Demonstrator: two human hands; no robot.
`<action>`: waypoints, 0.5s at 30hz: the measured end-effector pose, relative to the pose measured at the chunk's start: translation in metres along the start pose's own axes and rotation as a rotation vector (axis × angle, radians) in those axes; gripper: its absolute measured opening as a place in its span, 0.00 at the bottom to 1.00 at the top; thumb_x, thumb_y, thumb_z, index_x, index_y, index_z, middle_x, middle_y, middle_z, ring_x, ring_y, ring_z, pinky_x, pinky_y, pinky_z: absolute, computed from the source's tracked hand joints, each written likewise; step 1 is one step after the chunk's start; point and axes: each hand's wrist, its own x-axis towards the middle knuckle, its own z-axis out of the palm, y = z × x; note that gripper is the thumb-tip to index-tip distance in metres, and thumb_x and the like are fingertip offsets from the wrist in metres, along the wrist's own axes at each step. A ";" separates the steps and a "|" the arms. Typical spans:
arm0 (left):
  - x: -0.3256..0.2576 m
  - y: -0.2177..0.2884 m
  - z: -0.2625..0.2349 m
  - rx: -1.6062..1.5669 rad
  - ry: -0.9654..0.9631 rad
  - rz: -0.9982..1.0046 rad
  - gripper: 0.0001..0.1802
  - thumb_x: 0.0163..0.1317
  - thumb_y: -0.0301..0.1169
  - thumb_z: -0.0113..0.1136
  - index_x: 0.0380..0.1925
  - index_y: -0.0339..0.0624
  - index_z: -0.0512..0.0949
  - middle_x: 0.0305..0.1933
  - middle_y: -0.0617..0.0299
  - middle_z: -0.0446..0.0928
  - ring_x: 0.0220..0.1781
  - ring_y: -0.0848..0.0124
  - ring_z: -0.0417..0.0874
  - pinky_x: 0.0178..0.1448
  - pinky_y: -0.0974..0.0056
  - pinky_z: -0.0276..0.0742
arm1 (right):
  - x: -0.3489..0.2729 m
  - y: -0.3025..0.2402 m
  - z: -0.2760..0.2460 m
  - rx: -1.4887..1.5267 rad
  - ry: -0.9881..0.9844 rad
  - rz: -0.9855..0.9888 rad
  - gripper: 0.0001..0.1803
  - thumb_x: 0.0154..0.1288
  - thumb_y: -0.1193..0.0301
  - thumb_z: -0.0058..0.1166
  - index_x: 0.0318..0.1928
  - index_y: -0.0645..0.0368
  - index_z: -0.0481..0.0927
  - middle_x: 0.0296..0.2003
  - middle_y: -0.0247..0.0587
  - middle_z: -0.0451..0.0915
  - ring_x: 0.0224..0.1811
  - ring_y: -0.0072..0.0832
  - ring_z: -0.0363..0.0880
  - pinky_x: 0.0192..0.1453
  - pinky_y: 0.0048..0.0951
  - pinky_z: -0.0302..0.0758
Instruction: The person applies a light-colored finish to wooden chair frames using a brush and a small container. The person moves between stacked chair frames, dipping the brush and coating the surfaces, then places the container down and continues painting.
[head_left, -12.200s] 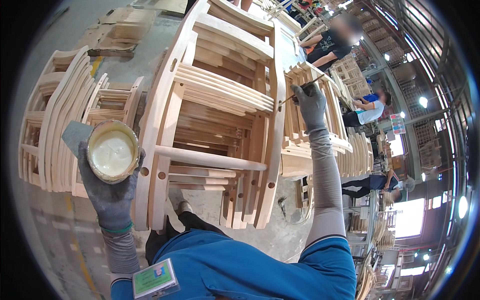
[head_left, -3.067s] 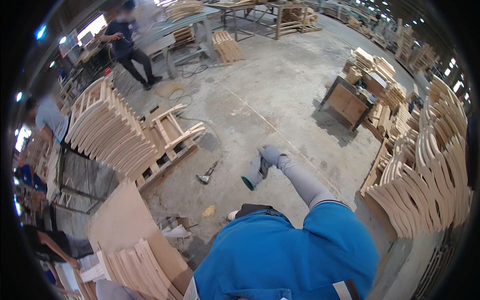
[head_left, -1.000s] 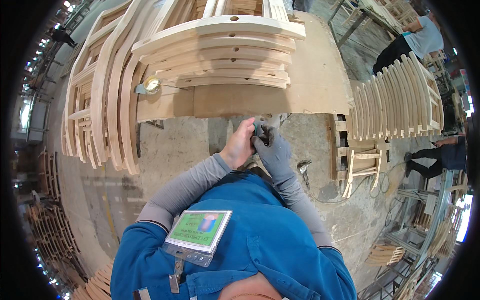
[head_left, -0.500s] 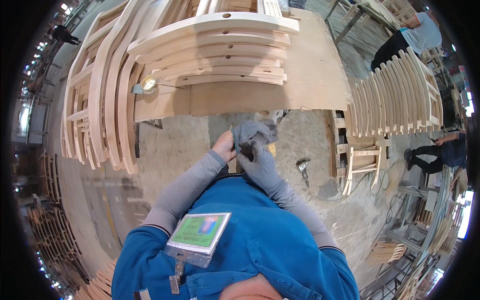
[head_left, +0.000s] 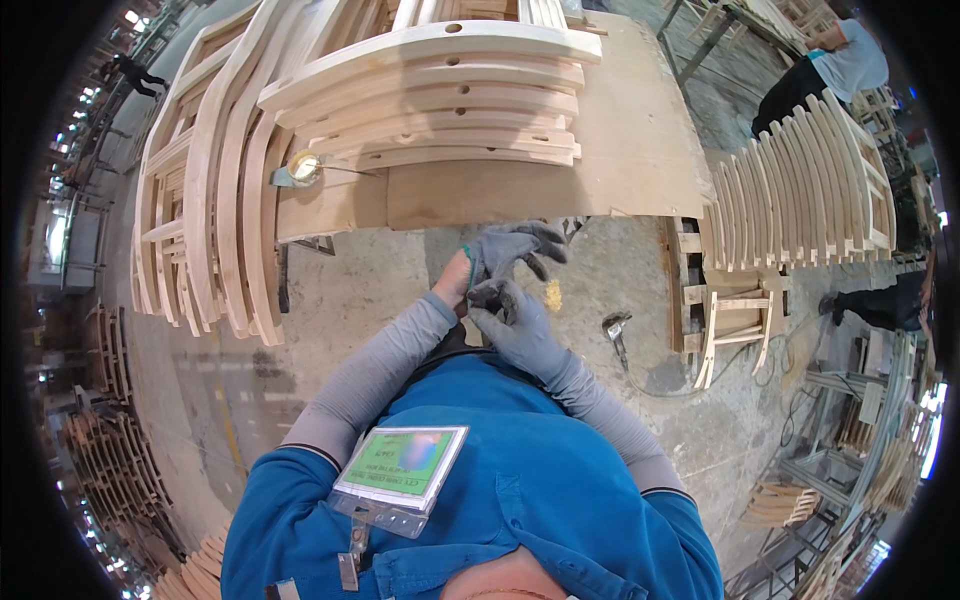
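Below the front edge of the flat plywood worktop, both hands are meeting close to the chest. The left hand is wearing a grey knitted work glove only partway, with bare skin showing at the wrist; its fingers are drooping loosely spread and curling downward. The right hand, fully gloved in grey, is pinching the cuff area of that glove, its fingers pressed together around the fabric. Both forearms, in grey sleeves, are bending inward from the blue jacket and converging at the glove.

On the worktop, a stack of curved pale wooden chair rails is lying, with a small round tin of pale paste just beside its left end. Right of the worktop, a row of upright curved wooden slats is standing, with a person in a grey shirt bending beyond it.
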 end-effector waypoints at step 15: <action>-0.008 -0.026 -0.007 -1.165 0.022 -0.162 0.23 0.68 0.42 0.45 0.55 0.37 0.62 0.39 0.48 0.73 0.43 0.51 0.79 0.46 0.50 0.77 | 0.045 0.001 0.003 -0.065 -0.287 -0.117 0.10 0.58 0.75 0.57 0.40 0.64 0.75 0.34 0.43 0.81 0.37 0.29 0.80 0.42 0.27 0.74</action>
